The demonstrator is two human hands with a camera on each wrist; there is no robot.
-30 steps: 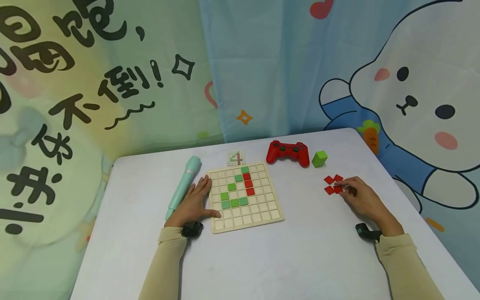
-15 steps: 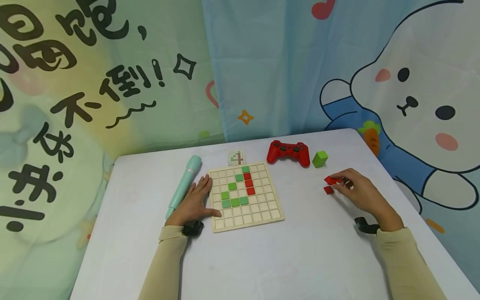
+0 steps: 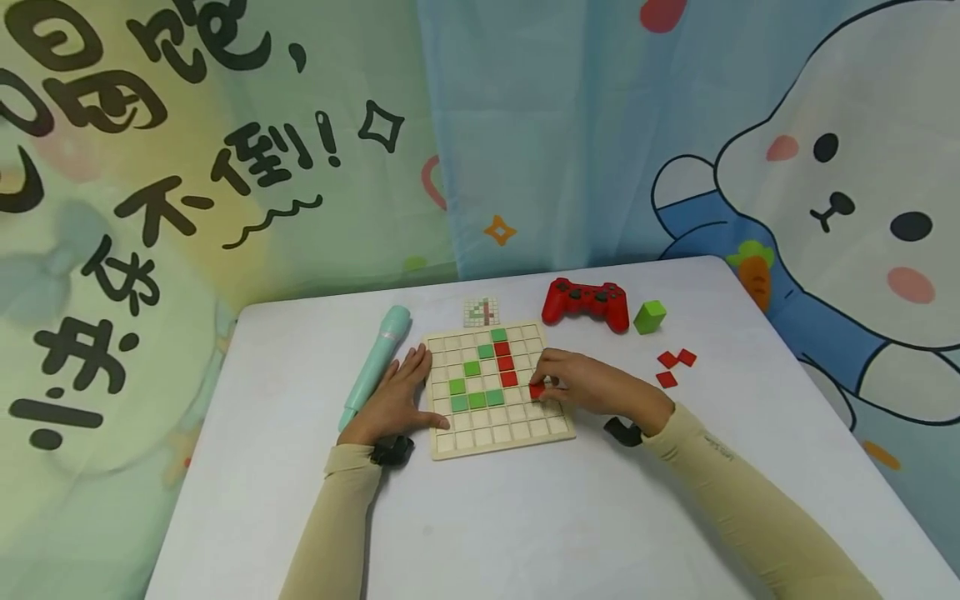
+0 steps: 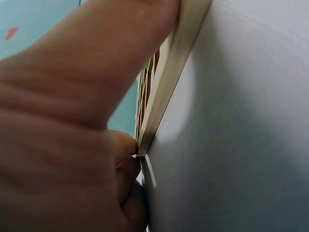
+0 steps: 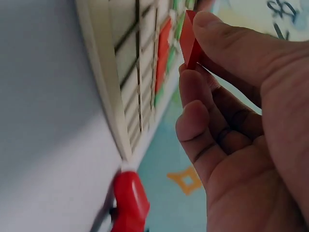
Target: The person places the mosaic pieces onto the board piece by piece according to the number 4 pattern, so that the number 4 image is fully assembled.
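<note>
A wooden grid board [image 3: 491,437] lies on the white table, with several green tiles [image 3: 472,368] and a column of three red tiles [image 3: 505,363] set in its squares. My right hand [image 3: 585,383] is over the board's right side, pinching a red tile [image 5: 189,41] between thumb and fingers; the right wrist view shows it tilted and off the surface. At the board's left edge rests my left hand [image 3: 393,408], fingers extended and thumb across the lower left corner. The left wrist view shows the thumb [image 4: 111,53] against the board's side [image 4: 166,92].
Three loose red tiles [image 3: 666,379] lie right of the board. Behind them are a green block [image 3: 649,317] and a red game controller [image 3: 587,305]. A small pattern card [image 3: 481,312] lies behind the board. A mint microphone [image 3: 377,365] lies beside my left hand.
My right hand has picked up one red tile from the loose group and carried it left to the board. My left hand stays at the board's edge. The head view has shifted slightly.
</note>
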